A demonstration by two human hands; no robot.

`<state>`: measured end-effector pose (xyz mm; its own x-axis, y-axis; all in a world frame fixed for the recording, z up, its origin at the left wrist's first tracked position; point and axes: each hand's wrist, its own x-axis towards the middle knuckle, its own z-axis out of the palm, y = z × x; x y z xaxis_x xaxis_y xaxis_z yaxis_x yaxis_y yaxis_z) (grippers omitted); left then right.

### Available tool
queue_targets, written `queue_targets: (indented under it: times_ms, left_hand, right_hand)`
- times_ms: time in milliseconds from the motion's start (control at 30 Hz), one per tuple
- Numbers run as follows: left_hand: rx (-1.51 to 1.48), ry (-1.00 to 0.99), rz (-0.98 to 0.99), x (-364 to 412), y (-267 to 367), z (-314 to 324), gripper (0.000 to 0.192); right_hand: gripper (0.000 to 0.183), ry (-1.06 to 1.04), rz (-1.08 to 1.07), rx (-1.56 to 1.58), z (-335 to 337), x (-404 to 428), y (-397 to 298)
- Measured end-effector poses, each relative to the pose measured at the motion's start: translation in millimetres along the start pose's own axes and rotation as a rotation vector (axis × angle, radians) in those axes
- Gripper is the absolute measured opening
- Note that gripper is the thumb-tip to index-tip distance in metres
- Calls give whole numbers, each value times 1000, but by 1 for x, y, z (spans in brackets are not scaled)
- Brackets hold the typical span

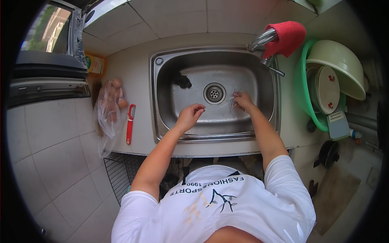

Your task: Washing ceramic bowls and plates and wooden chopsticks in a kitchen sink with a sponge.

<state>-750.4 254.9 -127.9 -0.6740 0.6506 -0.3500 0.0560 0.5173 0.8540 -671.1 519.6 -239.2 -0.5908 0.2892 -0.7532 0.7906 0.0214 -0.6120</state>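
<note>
Both hands are over a stainless steel sink (194, 121). My right hand (242, 100), right of the sink drain (215, 94), pinches a small, thin, whitish and reddish thing (236, 94) that I cannot identify; wispy strands show below it. My left hand (192, 114) hovers over the near left part of the basin with thumb and fingers slightly apart, and nothing shows between them. A dark scouring pad or similar clump (182, 81) lies at the basin's left side. The chrome faucet (263, 40), draped with a red cloth (287, 38), rises at the back right.
Left of the sink lie a red peeler (130, 124) and a clear plastic bag (111, 106) of round brownish things. On the right, a green basin (304, 85) holds stacked plates (328, 89) and a cream bowl (337, 57), with a grey grater (338, 124) at its edge.
</note>
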Motion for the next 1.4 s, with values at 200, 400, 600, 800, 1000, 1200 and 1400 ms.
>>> queue_targets:
  times_ms: [200,400,600,800,1000,1200,1400]
  left_hand:
    - [-99,39,16,5,-11,5,17]
    - [-104,51,6,4,-10,2,17]
    - [-144,50,-1,8,-10,6,17]
    - [-177,59,6,9,-12,9,16]
    - [-165,58,19,11,-7,11,16]
    - [-169,-26,-52,13,8,14,16]
    - [-171,-12,-49,12,6,8,16]
  right_hand:
    - [24,-177,-302,266,33,-13,-36]
    - [20,48,-216,-359,45,-40,-73]
    - [48,378,-339,-360,57,-30,-71]
    - [47,332,-443,-116,63,-20,-70]
    - [41,229,-347,107,60,-30,-79]
    - [37,110,-570,-162,46,-21,-44]
    - [39,428,-717,-448,26,-69,-106]
